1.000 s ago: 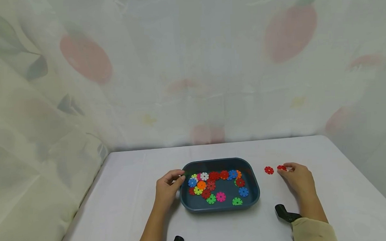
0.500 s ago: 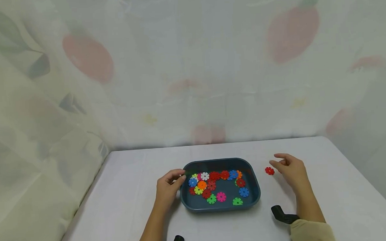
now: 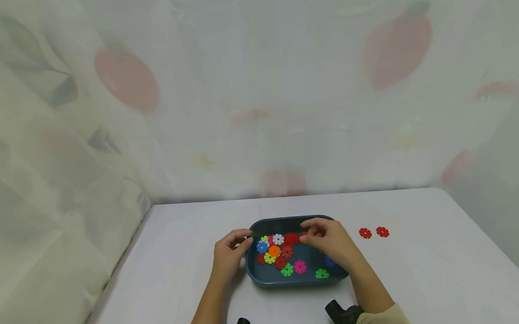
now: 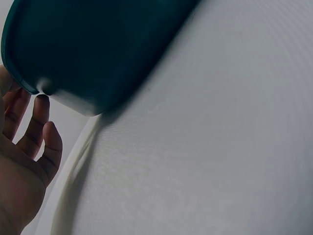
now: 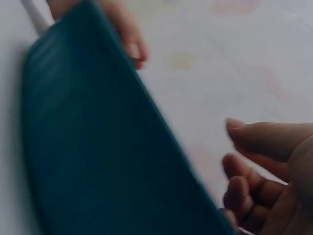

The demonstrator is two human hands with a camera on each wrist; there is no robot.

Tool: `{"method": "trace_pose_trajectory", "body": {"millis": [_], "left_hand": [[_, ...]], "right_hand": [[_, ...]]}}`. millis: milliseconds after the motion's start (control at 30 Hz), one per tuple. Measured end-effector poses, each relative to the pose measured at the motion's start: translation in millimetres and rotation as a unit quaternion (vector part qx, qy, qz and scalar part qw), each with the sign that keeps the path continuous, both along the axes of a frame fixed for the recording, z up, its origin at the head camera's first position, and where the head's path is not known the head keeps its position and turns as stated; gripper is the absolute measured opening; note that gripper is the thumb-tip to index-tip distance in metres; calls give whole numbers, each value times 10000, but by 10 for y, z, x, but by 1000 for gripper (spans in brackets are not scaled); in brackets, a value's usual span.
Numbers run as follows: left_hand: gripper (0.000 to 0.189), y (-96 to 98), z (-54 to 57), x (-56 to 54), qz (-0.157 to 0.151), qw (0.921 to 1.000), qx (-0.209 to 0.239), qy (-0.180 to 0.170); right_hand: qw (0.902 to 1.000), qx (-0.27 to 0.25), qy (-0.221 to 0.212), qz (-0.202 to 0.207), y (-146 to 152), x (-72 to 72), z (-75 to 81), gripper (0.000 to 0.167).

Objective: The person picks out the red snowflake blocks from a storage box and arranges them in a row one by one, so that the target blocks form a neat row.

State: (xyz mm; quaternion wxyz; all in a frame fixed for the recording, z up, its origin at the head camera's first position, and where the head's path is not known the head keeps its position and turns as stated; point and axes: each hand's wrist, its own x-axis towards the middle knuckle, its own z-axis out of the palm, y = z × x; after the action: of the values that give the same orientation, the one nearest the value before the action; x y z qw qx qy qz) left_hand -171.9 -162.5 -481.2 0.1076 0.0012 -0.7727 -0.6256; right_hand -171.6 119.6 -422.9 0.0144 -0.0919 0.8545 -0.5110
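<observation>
A dark teal tray (image 3: 307,254) holds several small notched plastic discs: red, blue, yellow, orange, green, pink and white. My left hand (image 3: 227,254) grips the tray's left rim with its thumb and fingers; the left wrist view shows those fingers (image 4: 40,110) right at the rim. Over the tray's right part reaches my right hand (image 3: 334,240), hiding some discs there. Its thumb and index finger are apart, and the right wrist view shows no disc between them. Two red discs (image 3: 365,233) lie on the table to the right of the tray, side by side.
The white-covered table (image 3: 422,270) ends at a fruit-patterned curtain (image 3: 248,86) at the back. Similar cloth hangs along the left side. Black camera mounts (image 3: 344,314) sit on both wrists.
My right hand has let go of the second red disc beside the first and moved left over the tray. The left hand stays at the tray's left rim.
</observation>
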Motion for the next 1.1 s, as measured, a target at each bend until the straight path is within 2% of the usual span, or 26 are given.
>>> {"method": "trace_pose_trajectory", "body": {"millis": [133, 300, 567, 767, 1000, 1100], "left_hand": [[13, 37, -10, -18, -4, 10000, 42, -1], [13, 70, -46, -40, -99, 9999, 87, -19], [12, 59, -21, -76, 6, 10000, 20, -22], [13, 52, -50, -79, 31, 10000, 16, -2], [13, 59, -39, -77, 108, 9999, 46, -50], [13, 61, -46, -78, 129, 9999, 14, -48]], "right_hand": [[9984, 446, -132, 312, -180, -59, -127, 32], [9937, 877, -289, 631, -270, -104, -222, 33], [9789, 1328, -589, 1435, -321, -198, -296, 42], [9769, 1548, -600, 1349, -350, -211, -334, 41], [9773, 1697, -579, 1132, -379, -186, -291, 23], [9776, 1730, -606, 1037, -385, -168, -275, 21]]}}
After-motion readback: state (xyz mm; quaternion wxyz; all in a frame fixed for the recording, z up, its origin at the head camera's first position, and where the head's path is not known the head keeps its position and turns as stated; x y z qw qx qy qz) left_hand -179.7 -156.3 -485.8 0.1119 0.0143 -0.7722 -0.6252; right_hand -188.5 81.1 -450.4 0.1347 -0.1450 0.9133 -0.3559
